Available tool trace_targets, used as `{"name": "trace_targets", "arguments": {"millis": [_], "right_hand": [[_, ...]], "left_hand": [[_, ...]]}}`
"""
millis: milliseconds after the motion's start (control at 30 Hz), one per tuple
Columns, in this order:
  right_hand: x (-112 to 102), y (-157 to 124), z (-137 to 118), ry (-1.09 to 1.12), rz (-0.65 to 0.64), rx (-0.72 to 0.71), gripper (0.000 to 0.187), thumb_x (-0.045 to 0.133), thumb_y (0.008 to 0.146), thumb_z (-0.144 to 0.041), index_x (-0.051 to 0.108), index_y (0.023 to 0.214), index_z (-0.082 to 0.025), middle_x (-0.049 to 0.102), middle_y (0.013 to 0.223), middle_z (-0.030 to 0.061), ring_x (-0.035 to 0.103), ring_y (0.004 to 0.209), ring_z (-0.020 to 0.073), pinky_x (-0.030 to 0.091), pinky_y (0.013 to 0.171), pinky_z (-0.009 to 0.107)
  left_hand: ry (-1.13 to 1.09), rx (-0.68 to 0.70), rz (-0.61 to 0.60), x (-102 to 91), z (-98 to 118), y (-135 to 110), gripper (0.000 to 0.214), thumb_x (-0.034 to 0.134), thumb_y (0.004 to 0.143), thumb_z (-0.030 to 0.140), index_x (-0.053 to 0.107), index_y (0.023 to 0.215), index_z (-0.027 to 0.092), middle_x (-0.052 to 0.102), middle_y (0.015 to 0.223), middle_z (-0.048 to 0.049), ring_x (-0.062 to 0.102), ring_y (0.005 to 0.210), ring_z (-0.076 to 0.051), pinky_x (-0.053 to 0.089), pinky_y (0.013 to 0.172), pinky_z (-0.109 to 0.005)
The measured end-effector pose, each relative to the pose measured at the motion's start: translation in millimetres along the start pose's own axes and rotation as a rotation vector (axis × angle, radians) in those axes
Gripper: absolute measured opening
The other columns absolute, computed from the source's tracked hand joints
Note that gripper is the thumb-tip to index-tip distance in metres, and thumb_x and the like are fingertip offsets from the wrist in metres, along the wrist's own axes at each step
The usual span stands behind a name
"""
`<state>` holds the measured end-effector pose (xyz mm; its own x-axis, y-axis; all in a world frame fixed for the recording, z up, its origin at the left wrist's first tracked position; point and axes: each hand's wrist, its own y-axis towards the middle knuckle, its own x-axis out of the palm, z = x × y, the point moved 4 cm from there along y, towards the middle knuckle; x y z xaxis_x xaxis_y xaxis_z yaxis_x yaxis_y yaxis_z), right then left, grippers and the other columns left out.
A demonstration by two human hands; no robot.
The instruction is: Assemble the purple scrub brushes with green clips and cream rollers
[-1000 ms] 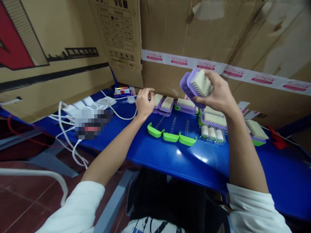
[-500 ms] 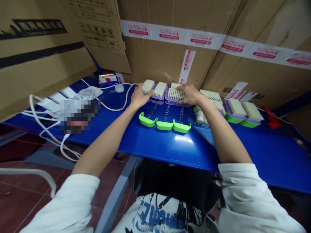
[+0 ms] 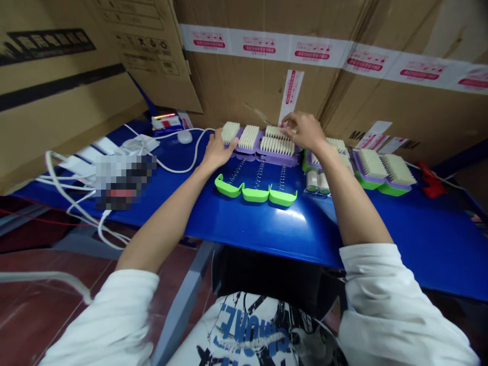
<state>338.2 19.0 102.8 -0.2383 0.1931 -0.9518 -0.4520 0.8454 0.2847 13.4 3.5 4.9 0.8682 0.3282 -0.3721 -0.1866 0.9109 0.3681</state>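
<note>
A row of cream-bristled brushes [image 3: 247,137] on purple bases lies bristles up at the back of the blue table. My left hand [image 3: 218,150] is closed round the left end of this row, thumb in front of the bristles. Over the back right corner of the same row is my right hand [image 3: 305,131], its fingers bent together; whether something small is between them cannot be seen. Metal springs [image 3: 261,175] run from the purple bases towards me, to a joined strip of bright green covers [image 3: 255,195].
More bristled blocks on purple and green bases [image 3: 396,170] stand to the right, near small cylinders [image 3: 312,180] and a red object [image 3: 430,180]. White cables [image 3: 80,203], a mouse [image 3: 185,137] and a small box [image 3: 166,123] are at left. A cardboard wall [image 3: 236,91] rises behind.
My right hand has lifted off the front of the right-hand bristles and shifted back and up, uncovering them. My left hand keeps its place on the row.
</note>
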Motion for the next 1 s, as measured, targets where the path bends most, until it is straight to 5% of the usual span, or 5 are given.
{"name": "trace_targets", "arguments": {"millis": [233, 433, 600, 800, 1000], "right_hand": [[-5.2, 56.7, 29.5, 0.073, -0.137, 0.032, 0.064, 0.093, 0.09, -0.033, 0.076, 0.149, -0.012, 0.085, 0.13, 0.0182, 0.08, 0.12, 0.0339, 0.063, 0.112, 0.05], [8.7, 78.7, 26.8, 0.079, -0.276, -0.026, 0.07, 0.107, 0.076, -0.03, 0.082, 0.139, -0.014, 0.087, 0.123, 0.0144, 0.083, 0.113, 0.0336, 0.065, 0.107, 0.049], [16.9, 80.6, 34.0, 0.128, -0.238, -0.091, 0.076, 0.107, 0.073, -0.036, 0.08, 0.142, -0.018, 0.087, 0.125, 0.013, 0.083, 0.116, 0.0379, 0.065, 0.11, 0.053], [30.7, 80.6, 42.2, 0.14, -0.252, -0.13, 0.085, 0.105, 0.075, -0.056, 0.075, 0.15, -0.031, 0.086, 0.131, 0.0103, 0.079, 0.126, 0.0449, 0.061, 0.115, 0.061], [44.8, 76.5, 45.4, 0.14, -0.204, -0.134, 0.098, 0.102, 0.077, -0.05, 0.062, 0.165, -0.036, 0.084, 0.142, 0.0078, 0.073, 0.138, 0.0459, 0.058, 0.119, 0.063]], "left_hand": [[-0.112, -0.018, -0.009, 3.5, 11.3, -7.8, 0.076, 0.095, 0.08, 0.066, 0.058, 0.128, 0.022, 0.062, 0.157, -0.0274, 0.041, 0.165, -0.051, 0.025, 0.142, -0.066], [-0.092, -0.039, -0.039, 7.4, 0.2, -3.9, 0.109, 0.095, 0.08, 0.076, 0.051, 0.155, 0.01, 0.042, 0.176, -0.0365, 0.029, 0.174, -0.054, 0.02, 0.145, -0.062], [0.091, -0.004, -0.137, 9.3, -14.0, 3.8, 0.146, 0.111, 0.052, 0.075, 0.042, 0.169, 0.019, 0.038, 0.182, -0.0282, 0.025, 0.175, -0.057, 0.02, 0.145, -0.069], [0.194, 0.077, -0.09, 2.1, -14.0, -1.3, 0.131, 0.106, 0.058, 0.078, 0.048, 0.162, 0.024, 0.055, 0.169, -0.022, 0.048, 0.162, -0.051, 0.037, 0.139, -0.07], [0.233, 0.07, -0.095, -1.9, -7.3, -8.5, 0.128, 0.108, 0.064, 0.07, 0.047, 0.165, 0.023, 0.055, 0.17, -0.0192, 0.044, 0.168, -0.047, 0.038, 0.142, -0.064]]}}
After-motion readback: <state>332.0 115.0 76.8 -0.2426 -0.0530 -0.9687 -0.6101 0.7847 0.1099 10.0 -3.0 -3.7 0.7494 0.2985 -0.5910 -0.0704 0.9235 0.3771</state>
